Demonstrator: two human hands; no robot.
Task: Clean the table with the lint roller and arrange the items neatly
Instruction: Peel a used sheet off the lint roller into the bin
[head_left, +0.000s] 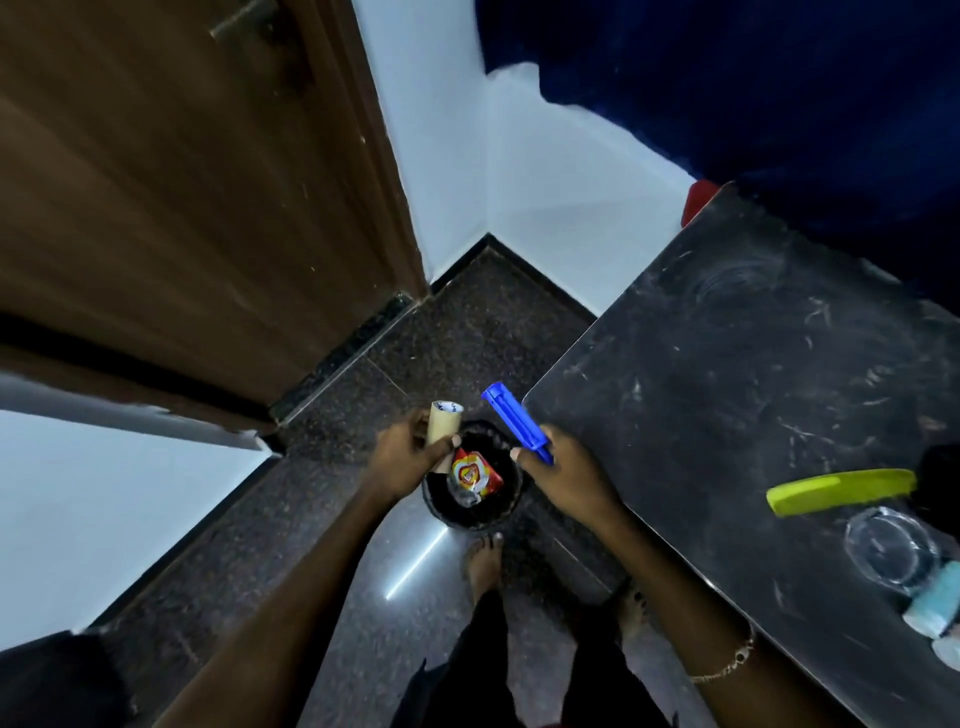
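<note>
Head view: both hands hold lint roller parts over a floor bin beside the bench.

Left hand (410, 454) is clamped on a cardboard roll core (443, 425), which looks bare or nearly spent, and right hand (563, 467) is closed around the blue roller handle (514, 420); both hang above the black bin (470, 493), where a red and yellow wrapper (475, 475) already lies. Judging by this, the roller is apart and waste is being dropped, so the cleaning seems paused or near its close. Pale streaks and specks still show on the dark bench (727, 389), so wiping may remain. Arranging looks undone: a green comb (841, 491), a glass dish (891, 548) and a small bottle (935, 605) lie loosely near the bench's right edge.
</note>
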